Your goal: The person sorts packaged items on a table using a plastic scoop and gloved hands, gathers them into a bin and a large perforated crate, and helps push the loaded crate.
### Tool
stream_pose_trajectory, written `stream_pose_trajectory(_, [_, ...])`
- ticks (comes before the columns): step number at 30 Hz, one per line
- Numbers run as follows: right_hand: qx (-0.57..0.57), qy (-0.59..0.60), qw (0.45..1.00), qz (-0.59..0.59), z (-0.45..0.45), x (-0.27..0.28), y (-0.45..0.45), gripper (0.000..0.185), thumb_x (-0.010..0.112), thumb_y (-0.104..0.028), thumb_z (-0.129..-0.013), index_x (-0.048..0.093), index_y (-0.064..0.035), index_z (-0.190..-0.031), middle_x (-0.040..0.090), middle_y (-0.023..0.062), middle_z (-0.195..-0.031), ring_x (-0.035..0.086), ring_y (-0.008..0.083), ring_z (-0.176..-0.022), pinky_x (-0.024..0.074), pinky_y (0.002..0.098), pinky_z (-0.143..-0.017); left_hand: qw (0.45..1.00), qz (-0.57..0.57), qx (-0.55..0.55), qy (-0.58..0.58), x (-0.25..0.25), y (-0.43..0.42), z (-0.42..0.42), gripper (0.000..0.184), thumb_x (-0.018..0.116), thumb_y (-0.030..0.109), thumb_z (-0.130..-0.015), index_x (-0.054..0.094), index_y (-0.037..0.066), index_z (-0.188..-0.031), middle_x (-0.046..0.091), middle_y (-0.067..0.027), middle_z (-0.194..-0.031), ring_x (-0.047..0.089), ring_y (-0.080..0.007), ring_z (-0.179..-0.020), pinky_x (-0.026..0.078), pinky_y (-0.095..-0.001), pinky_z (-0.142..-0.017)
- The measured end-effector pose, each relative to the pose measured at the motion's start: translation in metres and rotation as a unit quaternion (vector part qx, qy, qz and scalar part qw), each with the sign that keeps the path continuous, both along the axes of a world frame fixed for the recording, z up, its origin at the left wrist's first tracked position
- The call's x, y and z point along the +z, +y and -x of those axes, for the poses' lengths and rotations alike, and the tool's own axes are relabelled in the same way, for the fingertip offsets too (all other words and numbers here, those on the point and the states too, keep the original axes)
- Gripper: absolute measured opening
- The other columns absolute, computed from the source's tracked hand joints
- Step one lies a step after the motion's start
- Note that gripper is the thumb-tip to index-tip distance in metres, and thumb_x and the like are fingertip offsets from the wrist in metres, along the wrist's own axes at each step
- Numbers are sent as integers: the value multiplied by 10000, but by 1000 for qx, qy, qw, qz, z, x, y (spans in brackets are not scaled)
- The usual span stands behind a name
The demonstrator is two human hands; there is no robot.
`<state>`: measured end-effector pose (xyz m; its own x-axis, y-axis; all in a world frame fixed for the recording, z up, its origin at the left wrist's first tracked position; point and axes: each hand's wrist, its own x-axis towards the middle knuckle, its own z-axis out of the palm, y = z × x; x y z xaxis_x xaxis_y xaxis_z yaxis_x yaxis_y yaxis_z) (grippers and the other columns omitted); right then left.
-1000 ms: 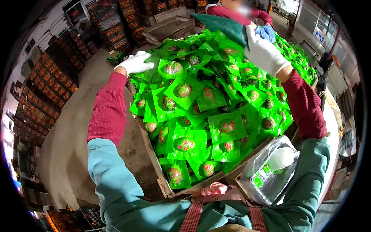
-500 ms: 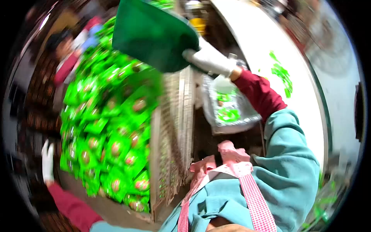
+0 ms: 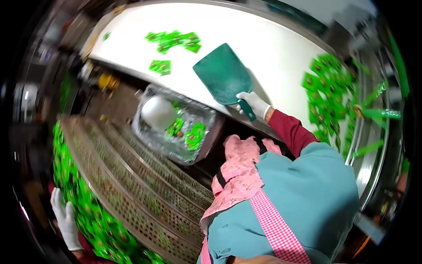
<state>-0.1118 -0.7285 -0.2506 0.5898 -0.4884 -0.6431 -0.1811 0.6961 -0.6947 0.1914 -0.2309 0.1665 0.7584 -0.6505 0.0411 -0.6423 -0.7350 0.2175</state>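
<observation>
My right hand (image 3: 254,105), in a white glove, grips the handle of a dark green scoop (image 3: 224,75) over the white table (image 3: 272,48). Nothing lies on the scoop's flat blade. At the lower left my gloved left hand (image 3: 66,218) is held with its fingers apart and nothing in it, beside the heap of green packets (image 3: 96,220). More green packets (image 3: 327,90) are piled at the table's right end, and a smaller group (image 3: 173,41) lies towards its far left.
A plastic-lined crate (image 3: 167,147) with a white container (image 3: 158,113) and some green packets stands against the table's near edge. Perforated metal slats (image 3: 132,185) run between the heap and my body. Metal rails (image 3: 373,149) are at the right.
The view has swung right, from the heap to the white table. My right hand has carried the scoop over the table. My left hand has left the heap's far-left edge and stays low at the left.
</observation>
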Motion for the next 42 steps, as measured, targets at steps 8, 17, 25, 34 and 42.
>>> stream_pose_trajectory(8, [31,281,938,201,77,-7,0,368,562,-317,-856,653,27,-766,615,107,-559,596,196,-483,525,343,-550,943,-170,-274,76,-134,-267,-58,445,572,149,-893,482,21,-1310,466,-134,-1352,428,-267,-1276,325,-349,-1077])
stream_pose_trajectory(17, [-237,380,876,179,180,-33,18,518,613,-423,-825,517,-93,-1212,666,171,-864,668,311,-735,521,409,-739,913,54,-381,135,-480,-447,-31,390,601,169,-897,541,27,-1256,484,-171,-1327,492,-307,-1205,409,-393,-1009])
stream_pose_trajectory(25, [-267,721,594,238,345,-83,64,607,567,-228,-841,330,45,-1329,625,245,-1063,627,404,-920,493,465,-795,960,66,-251,105,-544,-448,59,379,598,234,-871,576,46,-1200,543,-157,-1229,556,-339,-1093,476,-423,-910])
stream_pose_trajectory(34, [-306,803,480,178,519,-148,119,363,510,-164,-873,378,39,-1144,595,339,-987,640,451,-869,518,541,-665,971,60,-231,14,-543,-435,147,374,593,267,-856,608,51,-1161,568,-129,-1212,562,-325,-1075,481,-427,-890])
stream_pose_trajectory(42, [-181,650,711,197,418,-142,109,467,464,-246,-918,293,52,-1235,654,255,-887,648,430,-789,513,531,-694,968,93,-229,34,-535,-427,222,357,563,299,-887,625,29,-1113,597,-165,-1170,577,-343,-1043,479,-433,-874])
